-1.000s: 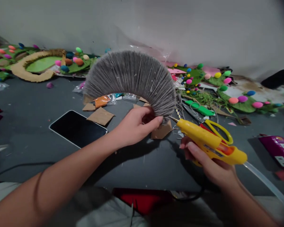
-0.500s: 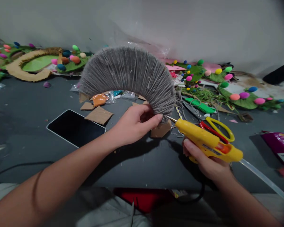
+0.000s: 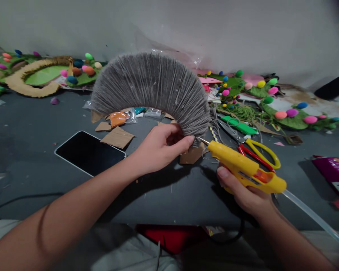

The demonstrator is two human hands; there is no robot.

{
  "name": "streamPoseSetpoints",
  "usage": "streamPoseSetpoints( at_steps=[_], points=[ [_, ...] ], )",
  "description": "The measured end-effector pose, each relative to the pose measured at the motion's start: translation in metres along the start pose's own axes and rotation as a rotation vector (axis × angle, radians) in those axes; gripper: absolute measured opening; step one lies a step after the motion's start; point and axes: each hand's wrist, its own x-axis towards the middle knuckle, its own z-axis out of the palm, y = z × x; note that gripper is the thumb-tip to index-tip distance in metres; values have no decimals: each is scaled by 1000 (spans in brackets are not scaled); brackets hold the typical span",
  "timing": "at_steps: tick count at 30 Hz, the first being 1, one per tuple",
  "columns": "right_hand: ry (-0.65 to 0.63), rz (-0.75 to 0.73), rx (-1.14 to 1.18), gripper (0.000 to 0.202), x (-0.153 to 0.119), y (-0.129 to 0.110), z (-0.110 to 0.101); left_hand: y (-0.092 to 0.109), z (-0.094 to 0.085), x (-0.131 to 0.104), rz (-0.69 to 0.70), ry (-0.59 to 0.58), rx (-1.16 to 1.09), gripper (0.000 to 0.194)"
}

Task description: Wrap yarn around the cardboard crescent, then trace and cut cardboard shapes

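A curved piece wrapped in grey yarn (image 3: 152, 82) arches above the table, its cardboard end showing at the left. My left hand (image 3: 165, 148) pinches its lower right end, thumb in front and the other fingers partly hidden behind. In my right hand (image 3: 243, 192) is a yellow glue gun (image 3: 237, 160) with a clear glue stick out of its back. The gun's metal nozzle meets, or nearly meets, the yarn just right of my left thumb. Below that end lies a piece of cardboard (image 3: 191, 155).
A phone (image 3: 89, 152) and cardboard scraps (image 3: 118, 137) lie left of my left hand. Scissors (image 3: 262, 154) and a green comb (image 3: 238, 125) are behind the glue gun. Felt pieces with coloured balls line the wall. A purple packet (image 3: 333, 173) sits at the right.
The glue gun and my right hand have shifted slightly left. The grey piece's left end has moved a little left and up, while my left hand keeps its pinch.
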Motion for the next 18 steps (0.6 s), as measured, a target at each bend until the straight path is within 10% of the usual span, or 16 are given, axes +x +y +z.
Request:
streamPoseSetpoints(
  at_steps=[18],
  points=[
    [35,-94,-74,42,3,-5,1,2,0,1,83,-14,-46,23]
  ],
)
